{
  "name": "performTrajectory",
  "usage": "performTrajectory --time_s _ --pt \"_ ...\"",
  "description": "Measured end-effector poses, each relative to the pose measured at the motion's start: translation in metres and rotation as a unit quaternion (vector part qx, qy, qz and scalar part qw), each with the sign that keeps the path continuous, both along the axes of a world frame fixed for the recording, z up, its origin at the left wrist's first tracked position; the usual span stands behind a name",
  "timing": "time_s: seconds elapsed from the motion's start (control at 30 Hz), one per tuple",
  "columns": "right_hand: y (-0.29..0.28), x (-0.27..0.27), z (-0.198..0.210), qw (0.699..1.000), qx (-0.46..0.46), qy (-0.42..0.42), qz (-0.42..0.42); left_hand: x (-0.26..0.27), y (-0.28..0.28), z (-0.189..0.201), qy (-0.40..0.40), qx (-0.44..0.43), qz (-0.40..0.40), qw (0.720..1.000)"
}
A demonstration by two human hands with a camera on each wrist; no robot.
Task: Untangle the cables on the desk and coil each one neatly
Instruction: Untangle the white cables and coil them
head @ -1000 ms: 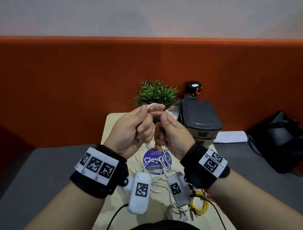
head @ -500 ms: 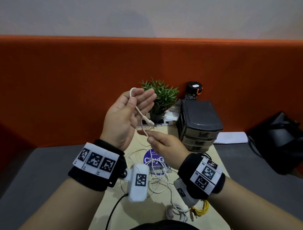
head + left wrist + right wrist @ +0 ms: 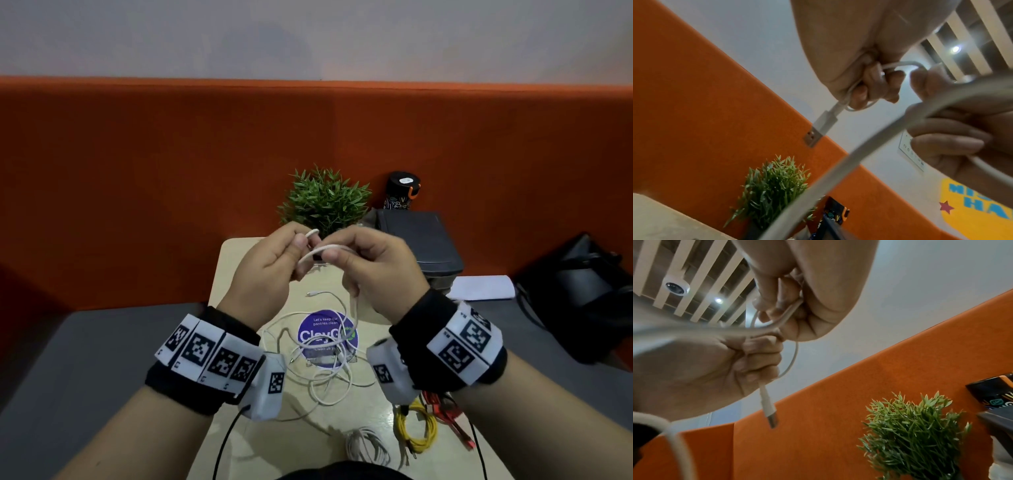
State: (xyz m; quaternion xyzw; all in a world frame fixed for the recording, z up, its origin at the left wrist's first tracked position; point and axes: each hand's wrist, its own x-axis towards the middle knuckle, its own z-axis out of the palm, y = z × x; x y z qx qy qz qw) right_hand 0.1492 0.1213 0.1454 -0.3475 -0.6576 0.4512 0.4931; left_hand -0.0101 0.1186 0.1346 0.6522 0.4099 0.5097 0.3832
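Beige desk (image 3: pixel 236 260) against orange partition (image 3: pixel 137 192)

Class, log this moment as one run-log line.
left hand: grips white cable coil | right hand: feeds cable | other cables: tangled on desk

Two hands are raised above the desk — the left hand (image 3: pixel 263 270) and the right hand (image 3: pixel 373 270) — and together they hold one white cable (image 3: pixel 320 251). That cable ends in one USB plug (image 3: pixel 819 129), seen from the left wrist. On the desk (image 3: pixel 236 253) lie more white cables (image 3: pixel 325 363) in one loose tangle; how many strands cannot be told. There is one coiled white bundle (image 3: pixel 366 448), one yellow cable (image 3: pixel 416 428) and one red cable (image 3: pixel 448 414). Also counted: one round purple sticker (image 3: pixel 327 334), one potted plant (image 3: pixel 325 200), one dark drawer unit (image 3: pixel 424 240), one black bottle (image 3: pixel 400 192), one black bag (image 3: pixel 582 294) — and two marked wristbands, one per wrist.
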Motion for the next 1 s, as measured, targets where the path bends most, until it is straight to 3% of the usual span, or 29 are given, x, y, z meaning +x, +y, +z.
performTrajectory --time_s 0.13,0.27,0.47,0.6,0.7,0.87,1.0 --pt "0.007 -0.002 0.011 0.998 0.011 0.059 -0.013 0.004 -0.006 0.007 -0.063 -0.022 -0.043 0.997" --pt "0.012 -0.009 0.010 0.995 0.052 0.068 -0.057 0.007 -0.011 0.016 -0.200 -0.061 -0.106 0.972" --pt "0.008 -0.022 -0.011 0.990 -0.092 0.106 0.011 0.006 -0.016 0.021 -0.299 -0.102 -0.175 0.932" --pt "-0.001 -0.029 -0.026 0.985 -0.157 0.061 0.040 0.004 -0.013 0.022 -0.355 -0.108 -0.174 0.912" --pt "-0.006 -0.034 -0.036 0.979 -0.192 0.016 0.060 0.002 -0.009 0.024 -0.368 -0.101 -0.147 0.913" --pt "-0.005 -0.036 -0.039 0.969 -0.230 0.025 0.080 0.006 -0.005 0.028 -0.365 -0.082 -0.104 0.921" --pt "-0.005 -0.033 -0.038 0.950 -0.278 0.107 0.094 0.014 -0.003 0.025 -0.384 -0.068 -0.081 0.917"
